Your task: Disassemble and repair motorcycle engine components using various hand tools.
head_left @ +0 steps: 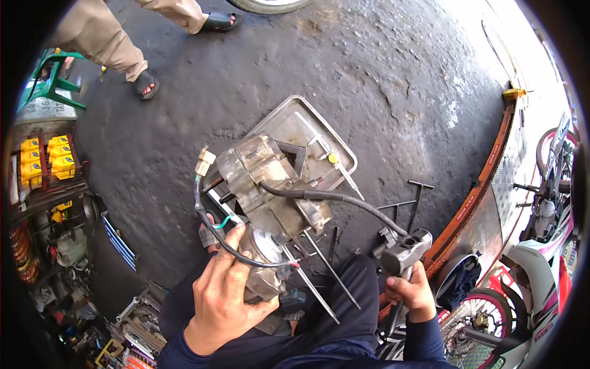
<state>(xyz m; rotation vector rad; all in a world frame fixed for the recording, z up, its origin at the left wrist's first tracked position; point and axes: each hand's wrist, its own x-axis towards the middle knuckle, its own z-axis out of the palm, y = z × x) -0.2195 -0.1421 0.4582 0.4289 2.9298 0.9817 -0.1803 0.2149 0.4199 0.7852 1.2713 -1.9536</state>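
Note:
A dirty metal engine block [264, 172] sits in front of me, partly over a tray, with a dark hose and a black wire ending in a pale connector [205, 161] on it. My left hand [224, 289] grips the rounded near end of the engine, thumb and fingers spread around the casing and across the wire. Off to the right, my right hand [410, 290] is closed around the handle of a hammer [405, 251]. The hammer's steel head is raised beside my right knee, apart from the engine.
Under the engine lies a metal tray [351, 161] holding a dial caliper [333, 158]. T-handle wrenches [416, 200] and small tools lie on the dark floor. A person in sandals [146, 85] stands at far left. Shelves with yellow bottles [61, 158] line the left; motorcycles [541, 270] stand right.

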